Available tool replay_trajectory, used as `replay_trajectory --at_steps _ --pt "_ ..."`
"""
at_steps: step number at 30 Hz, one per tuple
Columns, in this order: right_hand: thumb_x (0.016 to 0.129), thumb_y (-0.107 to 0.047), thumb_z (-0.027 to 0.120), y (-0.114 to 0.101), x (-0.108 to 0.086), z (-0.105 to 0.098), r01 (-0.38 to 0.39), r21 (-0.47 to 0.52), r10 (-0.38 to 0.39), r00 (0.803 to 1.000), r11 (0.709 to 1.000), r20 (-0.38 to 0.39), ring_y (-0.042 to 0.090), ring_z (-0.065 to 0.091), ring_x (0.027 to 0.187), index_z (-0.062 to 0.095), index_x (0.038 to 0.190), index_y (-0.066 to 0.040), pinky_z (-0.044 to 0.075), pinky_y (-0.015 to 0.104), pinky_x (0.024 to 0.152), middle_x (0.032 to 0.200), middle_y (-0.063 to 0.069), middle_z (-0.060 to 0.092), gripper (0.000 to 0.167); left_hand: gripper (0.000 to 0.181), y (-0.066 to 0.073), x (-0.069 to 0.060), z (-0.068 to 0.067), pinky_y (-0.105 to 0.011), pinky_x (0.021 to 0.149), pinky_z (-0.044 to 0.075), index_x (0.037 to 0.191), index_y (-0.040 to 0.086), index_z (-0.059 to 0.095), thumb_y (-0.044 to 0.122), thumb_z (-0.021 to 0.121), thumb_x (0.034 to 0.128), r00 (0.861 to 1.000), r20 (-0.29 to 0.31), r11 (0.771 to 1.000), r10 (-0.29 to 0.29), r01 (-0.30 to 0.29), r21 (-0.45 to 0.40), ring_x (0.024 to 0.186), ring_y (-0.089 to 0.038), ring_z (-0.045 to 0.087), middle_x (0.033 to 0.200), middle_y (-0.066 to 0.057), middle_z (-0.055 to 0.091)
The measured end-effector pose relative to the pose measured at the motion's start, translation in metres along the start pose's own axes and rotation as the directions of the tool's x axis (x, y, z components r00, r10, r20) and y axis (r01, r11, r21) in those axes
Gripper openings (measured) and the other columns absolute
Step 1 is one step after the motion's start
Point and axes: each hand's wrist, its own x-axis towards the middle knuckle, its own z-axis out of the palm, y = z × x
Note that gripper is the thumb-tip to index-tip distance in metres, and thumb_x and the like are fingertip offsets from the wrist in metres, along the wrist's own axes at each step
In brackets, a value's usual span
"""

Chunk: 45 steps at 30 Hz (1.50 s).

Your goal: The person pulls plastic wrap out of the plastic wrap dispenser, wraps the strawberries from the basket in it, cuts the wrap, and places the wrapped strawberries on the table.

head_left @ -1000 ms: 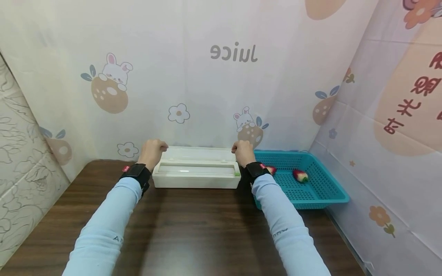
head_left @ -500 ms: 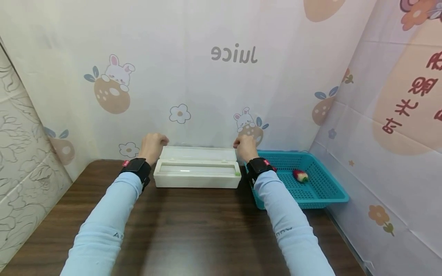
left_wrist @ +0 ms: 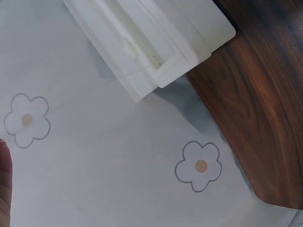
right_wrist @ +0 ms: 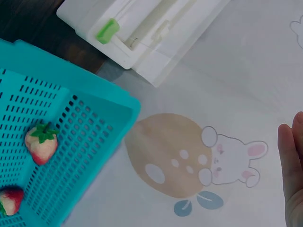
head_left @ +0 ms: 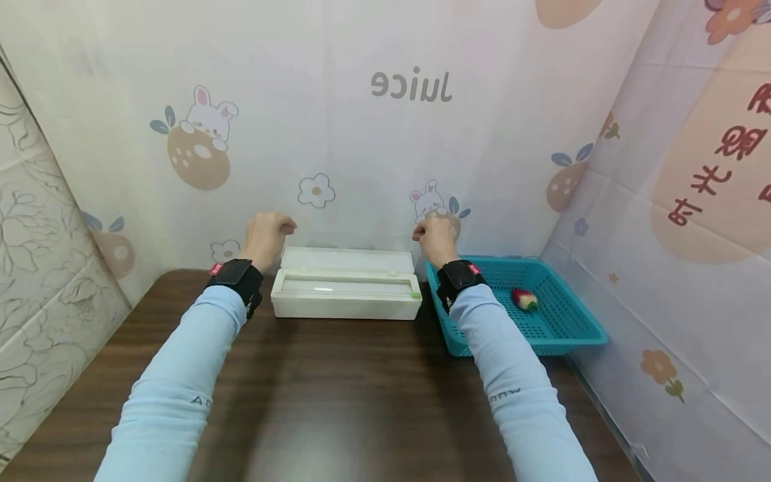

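Observation:
A long white box (head_left: 346, 306) stands at the back of the table. In its top is a long slot, and its lid (head_left: 346, 260) is raised behind it. In the right wrist view a green slider (right_wrist: 108, 31) sits at one end. My left hand (head_left: 265, 239) hovers above the box's left end, and my right hand (head_left: 436, 239) above its right end. Both hands are apart from the box with bent fingers. Whether a thin clear sheet is pinched between the fingertips cannot be told. In the left wrist view only a digit (left_wrist: 4, 182) shows.
A teal mesh basket (head_left: 566, 341) stands right of the box. It holds a strawberry (head_left: 524, 299), and the right wrist view shows a second, paler strawberry (right_wrist: 41, 143). A printed cloth wall (head_left: 361, 161) rises behind the dark wooden table (head_left: 337, 402).
Both hands have risen from beside the raised lid's upper corners, to the wall area above it. The box and basket stay in place; the head view has shifted slightly.

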Motion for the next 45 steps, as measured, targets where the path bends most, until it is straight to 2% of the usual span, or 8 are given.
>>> replay_trajectory --at_steps 8,13,17,25,29,33,40,45 --pt "0.085 -0.006 0.061 -0.007 -0.003 -0.015 0.046 -0.071 -0.051 0.997 0.996 -0.062 0.030 0.061 0.087 0.073 0.086 -0.004 0.042 0.043 0.087 0.087 0.011 0.070 0.012 0.015 0.011 0.001 -0.014 -0.043 0.079 0.048 0.095 -0.001 0.069 0.000 0.057 0.0863 1.000 -0.004 1.000 -0.028 0.028 -0.005 0.090 -0.032 0.063 0.095 -0.018 0.068" --pt "0.084 -0.002 0.061 -0.011 -0.009 -0.022 0.052 -0.020 -0.053 0.997 0.998 -0.063 0.030 0.061 0.089 0.072 0.088 -0.002 0.040 0.044 0.092 0.088 0.012 0.070 0.011 0.015 0.019 -0.002 -0.021 -0.042 0.078 0.048 0.094 0.000 0.069 0.000 0.056 0.0865 0.999 -0.015 0.999 -0.042 0.042 0.001 0.090 -0.032 0.063 0.095 -0.017 0.068" --pt "0.084 -0.005 0.062 -0.016 -0.015 -0.027 0.063 -0.012 -0.064 0.995 0.998 -0.078 0.029 0.063 0.088 0.072 0.086 -0.002 0.042 0.044 0.089 0.088 0.012 0.070 0.010 0.014 0.024 -0.005 -0.028 -0.043 0.079 0.048 0.093 0.000 0.069 0.000 0.056 0.0861 0.999 -0.014 0.999 -0.050 0.050 0.003 0.091 -0.032 0.062 0.095 -0.018 0.068" --pt "0.082 -0.009 0.067 -0.022 -0.036 -0.038 0.131 -0.009 -0.132 0.984 0.991 -0.122 0.026 0.063 0.079 0.073 0.082 -0.005 0.045 0.044 0.080 0.084 0.009 0.070 0.008 0.012 0.032 -0.018 -0.040 -0.043 0.079 0.048 0.091 0.000 0.068 0.002 0.058 0.0858 1.000 -0.028 1.000 0.000 0.000 0.007 0.090 -0.032 0.062 0.094 -0.017 0.068" --pt "0.083 -0.011 0.066 -0.028 -0.051 -0.043 0.145 0.012 -0.143 0.985 0.989 -0.098 0.024 0.064 0.078 0.073 0.083 -0.007 0.044 0.046 0.081 0.083 0.008 0.070 0.008 0.010 0.035 -0.029 -0.045 -0.043 0.076 0.048 0.089 0.000 0.069 0.002 0.060 0.0842 0.998 -0.054 0.999 0.046 -0.045 0.011 0.087 -0.032 0.063 0.090 -0.017 0.068" --pt "0.084 -0.010 0.064 -0.033 -0.066 -0.043 0.147 0.040 -0.144 0.988 0.988 -0.058 0.023 0.065 0.078 0.072 0.086 -0.005 0.049 0.040 0.076 0.084 0.010 0.070 0.010 0.009 0.036 -0.044 -0.049 -0.042 0.072 0.048 0.087 0.000 0.069 0.001 0.061 0.0834 0.993 -0.067 0.996 0.093 -0.092 0.010 0.082 -0.032 0.063 0.086 -0.016 0.067" --pt "0.083 -0.011 0.065 -0.028 -0.101 -0.040 0.222 0.050 -0.217 0.972 0.974 -0.091 0.022 0.063 0.077 0.072 0.089 -0.004 0.050 0.037 0.070 0.084 0.010 0.067 0.011 0.010 0.037 -0.079 -0.052 -0.039 0.063 0.047 0.087 -0.001 0.070 -0.001 0.061 0.0831 0.985 -0.083 0.988 0.151 -0.152 -0.003 0.073 -0.029 0.062 0.078 -0.014 0.065" --pt "0.084 -0.012 0.065 -0.021 -0.128 -0.037 0.256 0.069 -0.251 0.965 0.964 -0.082 0.021 0.062 0.075 0.072 0.090 -0.006 0.050 0.034 0.066 0.082 0.008 0.066 0.011 0.009 0.038 -0.104 -0.052 -0.038 0.062 0.050 0.087 0.000 0.070 -0.001 0.061 0.0831 0.977 -0.089 0.981 0.194 -0.196 -0.010 0.073 -0.026 0.065 0.079 -0.012 0.067"
